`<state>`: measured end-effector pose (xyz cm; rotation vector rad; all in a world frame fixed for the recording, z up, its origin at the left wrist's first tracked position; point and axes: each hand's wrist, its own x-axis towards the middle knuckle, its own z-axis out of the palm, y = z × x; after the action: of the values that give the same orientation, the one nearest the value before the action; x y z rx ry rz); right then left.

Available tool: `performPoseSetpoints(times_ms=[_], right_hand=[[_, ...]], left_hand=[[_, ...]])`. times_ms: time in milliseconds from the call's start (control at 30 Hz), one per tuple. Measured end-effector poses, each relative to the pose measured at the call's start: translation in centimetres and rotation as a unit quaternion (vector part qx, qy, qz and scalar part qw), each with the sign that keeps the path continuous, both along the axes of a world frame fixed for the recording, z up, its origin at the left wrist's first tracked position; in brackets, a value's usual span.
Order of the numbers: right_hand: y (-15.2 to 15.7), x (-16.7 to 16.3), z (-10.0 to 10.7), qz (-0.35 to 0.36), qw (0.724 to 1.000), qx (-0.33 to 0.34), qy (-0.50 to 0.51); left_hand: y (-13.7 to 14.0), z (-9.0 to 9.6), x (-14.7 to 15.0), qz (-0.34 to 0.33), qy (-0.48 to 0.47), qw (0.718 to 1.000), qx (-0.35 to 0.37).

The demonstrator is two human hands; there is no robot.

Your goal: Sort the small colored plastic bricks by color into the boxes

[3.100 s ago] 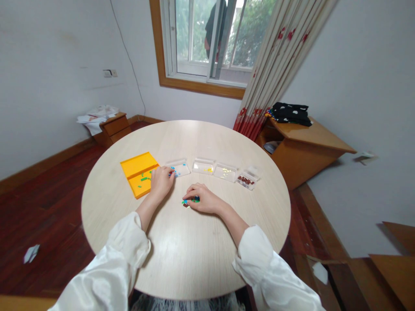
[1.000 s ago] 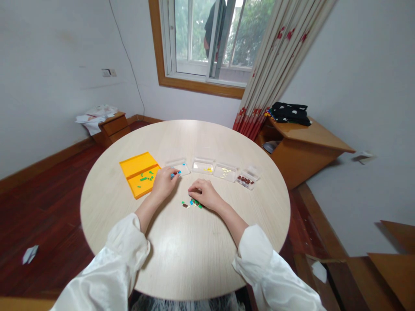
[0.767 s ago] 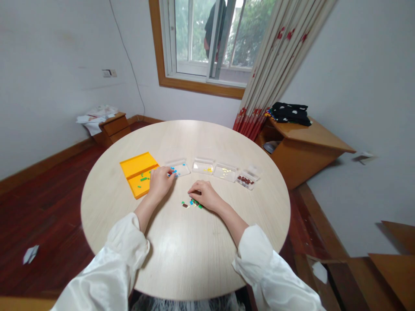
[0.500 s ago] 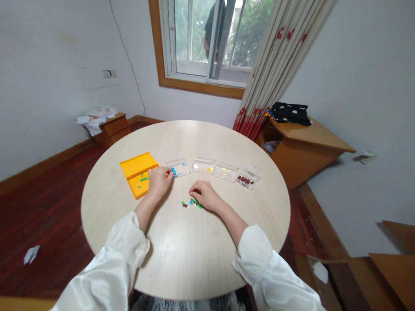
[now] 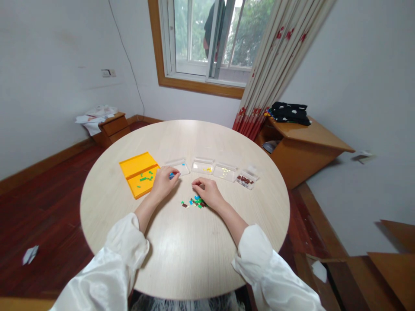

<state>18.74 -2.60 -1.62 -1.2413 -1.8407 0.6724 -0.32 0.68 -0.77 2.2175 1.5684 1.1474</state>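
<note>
My left hand hovers at the near edge of a clear plastic box with blue building bricks in it, partly covering it. Its thumb and fingertips are pinched together; anything between them is too small to make out. Just above a pile of small mixed bricks, in green, brown, blue and pale yellow, is my right hand. Its thumb and forefinger close in a pinch, and what they hold, if anything, does not show. Left of my left hand lies an open orange case with green bricks inside.
Farther right stand clear boxes of yellow bricks, pale yellow bricks and brown bricks. All rest on a round wooden table. A cabinet with folded dark cloth is beyond it, and a person shows through the window.
My left hand has moved right, from over the orange case's edge toward the clear box's near side, uncovering more green bricks. My right hand has shifted slightly right and uncovered more of the pile.
</note>
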Motion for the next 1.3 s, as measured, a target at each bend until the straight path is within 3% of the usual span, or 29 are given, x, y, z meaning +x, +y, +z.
performPoseSetpoints(times_ms=[200,333,900,1200,1300], right_hand=[[0.2,0.1,-0.1,-0.024,0.999,0.006,0.047],[0.4,0.1,-0.3,-0.035,0.998,0.005,0.060],[0.3,-0.1,-0.1,-0.023,0.990,-0.038,0.138],[0.1,0.0,0.2,-0.015,0.990,-0.047,0.131],[0.2,0.9,0.7,0.030,0.991,-0.090,0.094]], left_hand=[[-0.9,0.2,1.0,-0.118,-0.023,0.993,-0.004],[-1.4,0.1,1.8,-0.156,-0.017,0.987,-0.015],[-1.5,-0.1,1.9,-0.185,-0.019,0.982,-0.033],[-1.5,-0.1,1.9,-0.186,-0.014,0.982,-0.035],[-1.3,-0.1,1.7,-0.159,-0.006,0.987,-0.028]])
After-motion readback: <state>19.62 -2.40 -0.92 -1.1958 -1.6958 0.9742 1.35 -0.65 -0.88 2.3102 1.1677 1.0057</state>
